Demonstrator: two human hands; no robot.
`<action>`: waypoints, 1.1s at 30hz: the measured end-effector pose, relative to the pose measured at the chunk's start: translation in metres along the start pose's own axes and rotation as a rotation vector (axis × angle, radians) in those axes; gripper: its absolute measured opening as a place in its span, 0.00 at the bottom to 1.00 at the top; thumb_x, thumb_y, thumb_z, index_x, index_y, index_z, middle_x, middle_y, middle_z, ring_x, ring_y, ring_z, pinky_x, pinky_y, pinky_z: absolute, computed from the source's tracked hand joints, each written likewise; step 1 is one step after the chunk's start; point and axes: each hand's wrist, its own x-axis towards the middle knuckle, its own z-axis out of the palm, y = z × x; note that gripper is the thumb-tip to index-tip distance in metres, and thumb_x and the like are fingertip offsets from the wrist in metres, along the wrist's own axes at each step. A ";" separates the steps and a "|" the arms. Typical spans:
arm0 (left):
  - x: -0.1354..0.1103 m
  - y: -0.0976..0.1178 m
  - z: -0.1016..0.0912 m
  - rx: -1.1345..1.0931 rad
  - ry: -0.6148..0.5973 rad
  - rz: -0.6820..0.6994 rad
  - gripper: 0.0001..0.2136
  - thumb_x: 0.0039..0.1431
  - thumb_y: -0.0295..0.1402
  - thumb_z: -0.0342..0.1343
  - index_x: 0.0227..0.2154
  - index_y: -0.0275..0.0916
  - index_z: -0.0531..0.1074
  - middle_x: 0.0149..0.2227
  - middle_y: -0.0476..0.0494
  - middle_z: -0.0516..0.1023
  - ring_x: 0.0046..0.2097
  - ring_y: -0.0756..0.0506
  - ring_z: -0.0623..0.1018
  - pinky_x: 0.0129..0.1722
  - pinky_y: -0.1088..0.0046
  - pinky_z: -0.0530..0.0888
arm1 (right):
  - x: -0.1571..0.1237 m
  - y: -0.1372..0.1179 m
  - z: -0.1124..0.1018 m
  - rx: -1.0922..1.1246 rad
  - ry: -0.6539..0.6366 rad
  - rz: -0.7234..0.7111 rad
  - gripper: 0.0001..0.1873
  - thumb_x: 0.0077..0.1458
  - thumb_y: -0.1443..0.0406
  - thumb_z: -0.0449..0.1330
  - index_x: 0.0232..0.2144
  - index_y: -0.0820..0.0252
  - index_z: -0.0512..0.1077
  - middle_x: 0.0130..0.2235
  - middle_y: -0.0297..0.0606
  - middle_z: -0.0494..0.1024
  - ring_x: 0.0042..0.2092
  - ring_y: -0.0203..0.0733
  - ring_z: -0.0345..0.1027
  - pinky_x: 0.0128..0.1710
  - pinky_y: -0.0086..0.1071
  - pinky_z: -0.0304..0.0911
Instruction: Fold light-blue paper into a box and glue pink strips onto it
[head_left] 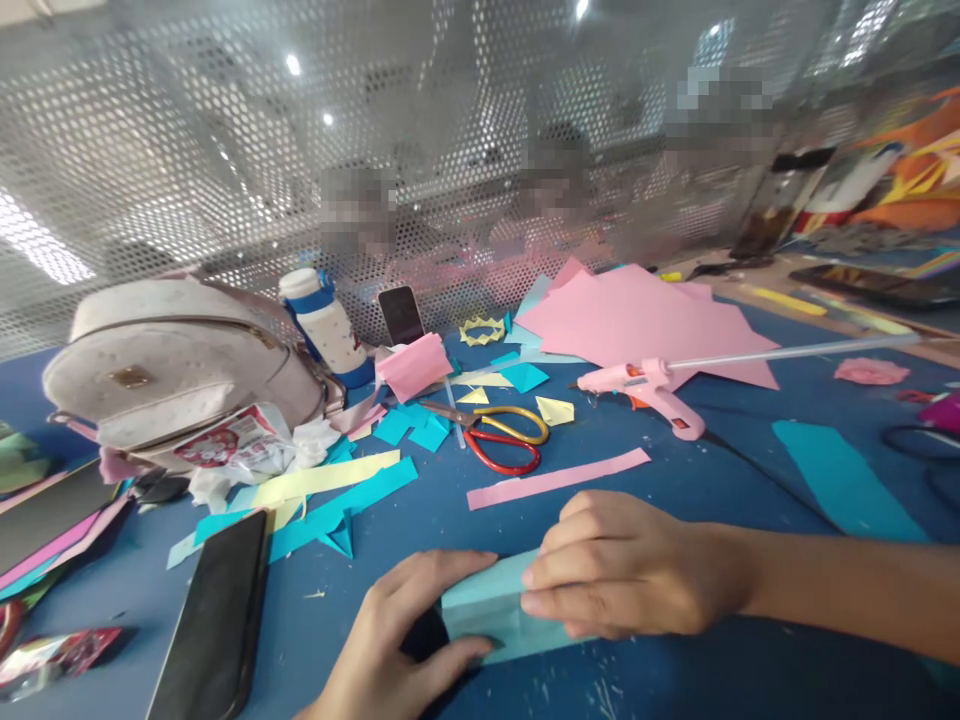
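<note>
A folded light blue paper lies on the blue table near its front edge. My left hand grips its left end between thumb and fingers. My right hand rests on its right part, fingers curled and pressed down on the fold. A pink paper strip lies just beyond my hands. Red and yellow handled scissors lie further back, and a pink glue gun sits to their right.
A black phone lies at the left front. A white bag, a bottle and a second phone stand at the back left. Pink sheets and blue and yellow scraps are scattered about. A perforated metal screen closes off the far side.
</note>
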 end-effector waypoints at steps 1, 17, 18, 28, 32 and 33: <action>0.001 0.000 0.000 0.005 0.006 0.004 0.17 0.62 0.40 0.60 0.53 0.45 0.71 0.43 0.45 0.84 0.42 0.46 0.84 0.42 0.76 0.80 | 0.000 0.000 0.000 0.000 0.002 -0.010 0.14 0.66 0.65 0.57 0.51 0.68 0.72 0.42 0.42 0.81 0.49 0.36 0.70 0.44 0.31 0.69; 0.000 -0.006 -0.001 -0.048 -0.011 0.077 0.18 0.65 0.41 0.56 0.57 0.45 0.69 0.47 0.41 0.83 0.47 0.44 0.83 0.46 0.71 0.80 | 0.009 -0.004 -0.003 -0.051 0.000 -0.137 0.12 0.66 0.67 0.55 0.45 0.69 0.76 0.43 0.35 0.83 0.44 0.34 0.73 0.37 0.32 0.67; 0.002 -0.008 -0.002 -0.032 -0.002 0.123 0.17 0.66 0.40 0.55 0.56 0.43 0.70 0.47 0.40 0.83 0.47 0.44 0.83 0.46 0.70 0.80 | 0.009 -0.004 -0.003 -0.052 -0.004 -0.138 0.12 0.66 0.67 0.56 0.46 0.69 0.76 0.44 0.34 0.83 0.44 0.34 0.72 0.37 0.31 0.67; 0.006 -0.014 -0.003 0.175 0.046 0.373 0.13 0.69 0.38 0.51 0.44 0.38 0.78 0.46 0.37 0.83 0.43 0.48 0.83 0.44 0.75 0.78 | 0.006 0.003 -0.004 0.020 0.117 -0.131 0.10 0.63 0.68 0.57 0.41 0.67 0.77 0.40 0.33 0.83 0.40 0.33 0.71 0.35 0.29 0.66; 0.004 -0.013 -0.005 0.200 0.041 0.373 0.12 0.70 0.37 0.50 0.44 0.39 0.78 0.45 0.39 0.84 0.43 0.48 0.83 0.42 0.74 0.79 | -0.005 0.006 0.000 0.147 0.240 0.214 0.10 0.63 0.71 0.52 0.42 0.61 0.72 0.34 0.36 0.77 0.38 0.37 0.68 0.40 0.34 0.64; 0.004 -0.013 -0.005 0.206 0.033 0.375 0.12 0.70 0.37 0.50 0.44 0.39 0.78 0.45 0.39 0.84 0.43 0.48 0.83 0.42 0.74 0.79 | -0.008 0.007 0.001 0.187 0.258 0.293 0.10 0.62 0.72 0.51 0.42 0.60 0.71 0.34 0.37 0.76 0.38 0.37 0.67 0.40 0.34 0.64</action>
